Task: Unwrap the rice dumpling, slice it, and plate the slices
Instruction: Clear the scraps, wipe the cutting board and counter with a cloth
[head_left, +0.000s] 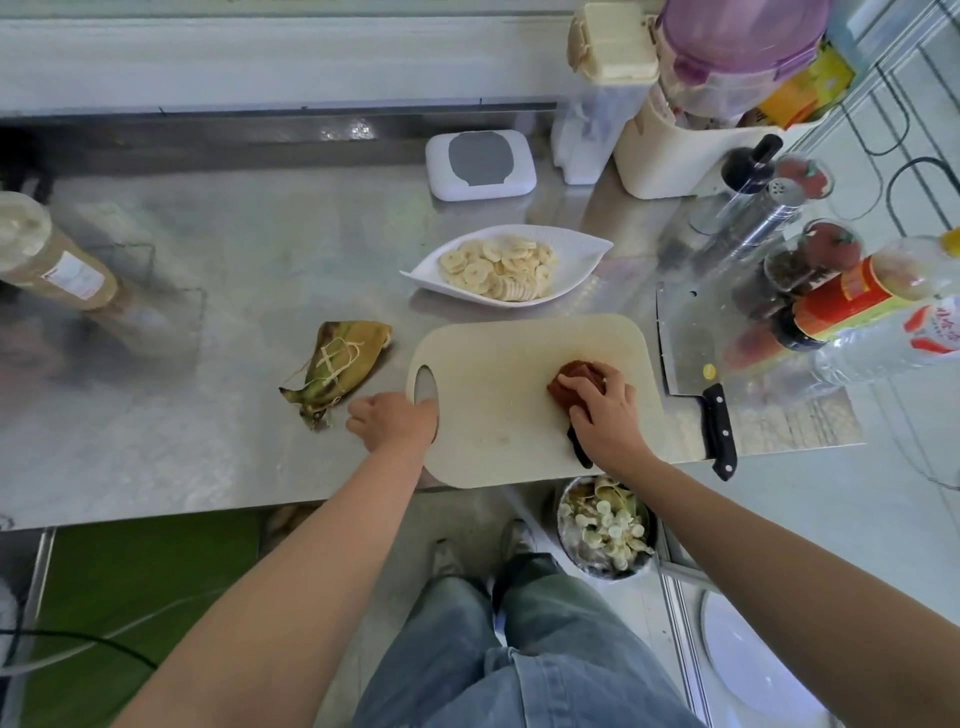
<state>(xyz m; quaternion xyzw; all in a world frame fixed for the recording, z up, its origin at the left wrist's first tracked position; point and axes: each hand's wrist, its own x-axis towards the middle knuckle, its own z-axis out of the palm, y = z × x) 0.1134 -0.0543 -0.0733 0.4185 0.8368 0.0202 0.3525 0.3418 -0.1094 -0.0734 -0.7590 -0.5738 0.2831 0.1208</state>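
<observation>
A shiny metal table (234, 270) fills most of the view; near its back edge sits a white box with a grey lid (480, 165); at the far left stands a tall jar of tan stuff (47, 254); in the back right corner is a cream tub (670, 150), and a tub with a purple lid (743, 41) sticks out of it; just beside it is a clear box with a cream lid (610, 47); along the right side are a silver shaker (779, 200), two jars with red tops (831, 244), a bottle with a red label (852, 296) and a clear bottle (883, 343); a brown rag (571, 379) lies near the front; on the floor sit a metal pot of scraps (605, 530) and a green mat (140, 587).
</observation>
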